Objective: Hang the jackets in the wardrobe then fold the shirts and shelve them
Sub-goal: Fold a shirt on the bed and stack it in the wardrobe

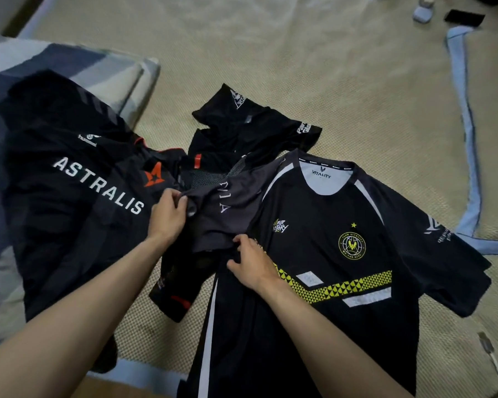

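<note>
— Your two bare forearms come in from the bottom edge, and under them the black Vitality shirt (pixel 342 254) lies face up on the woven mat (pixel 328 81) of the bed. What do you hold?

— Your left hand (pixel 167 214) has its fingers (pixel 181 201) curled on the edge of the shirt's grey sleeve (pixel 230 214), which is folded over toward the chest. Your right hand (pixel 250 265) rests on the shirt's front, just below this sleeve, and its fingers pinch the cloth there.

— And the other clothes?

— At your left, the black Astralis shirt (pixel 78 196) lies partly on a striped pillow (pixel 69 61). Between the two, one more black shirt (pixel 250 130) lies crumpled, touching the sleeve. Far at the top right, a dark phone (pixel 464 18) rests on the mat.
</note>
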{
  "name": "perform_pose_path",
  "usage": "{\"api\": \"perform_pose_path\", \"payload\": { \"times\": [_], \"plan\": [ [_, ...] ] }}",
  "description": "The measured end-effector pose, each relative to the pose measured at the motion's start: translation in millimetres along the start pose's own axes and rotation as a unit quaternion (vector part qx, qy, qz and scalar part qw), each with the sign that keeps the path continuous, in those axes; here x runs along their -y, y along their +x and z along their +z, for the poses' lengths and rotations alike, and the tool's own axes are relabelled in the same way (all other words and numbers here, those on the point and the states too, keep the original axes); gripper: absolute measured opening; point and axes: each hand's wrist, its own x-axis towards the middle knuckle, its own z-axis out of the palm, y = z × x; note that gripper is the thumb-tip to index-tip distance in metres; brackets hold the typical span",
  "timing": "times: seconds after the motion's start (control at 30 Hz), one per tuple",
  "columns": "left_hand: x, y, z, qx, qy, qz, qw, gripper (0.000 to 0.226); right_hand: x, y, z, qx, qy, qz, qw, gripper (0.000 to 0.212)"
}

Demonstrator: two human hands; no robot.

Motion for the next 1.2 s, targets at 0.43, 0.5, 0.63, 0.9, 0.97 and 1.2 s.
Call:
{"api": "perform_pose_path", "payload": {
  "times": [0.43,0.5,0.63,0.9,0.97,1.2],
  "plan": [
    [-15.7,51.1,-46.9,0.017,0.064,-0.002,0.998,0.062,55.5,26.6,-6.7,-0.05,0.143,-0.034,0.988,0.056],
    [-19.3,51.6,-49.4,0.05,0.023,-0.035,0.998,0.063,70.3,35.5,-6.3,-0.048,0.22,-0.002,0.974,0.055],
    [-22.0,45.1,-53.9,0.125,0.001,-0.037,0.991,0.082,98.9,58.7,-14.9,-0.055,0.349,0.03,0.935,0.054],
    [-34.6,38.2,-63.2,0.207,-0.11,-0.051,0.971,0.022,125.7,70.3,-7.0,0.019,0.231,-0.09,0.969,0.059],
    [-35.0,42.8,-67.1,0.171,-0.117,-0.063,0.976,0.021,126.7,65.3,-4.3,-0.035,0.284,-0.067,0.956,0.069],
    [-72.4,30.4,-67.0,0.27,-0.179,-0.027,0.946,0.011,137.2,43.9,-21.9,-0.127,0.228,-0.005,0.965,0.081]
  ]
}}
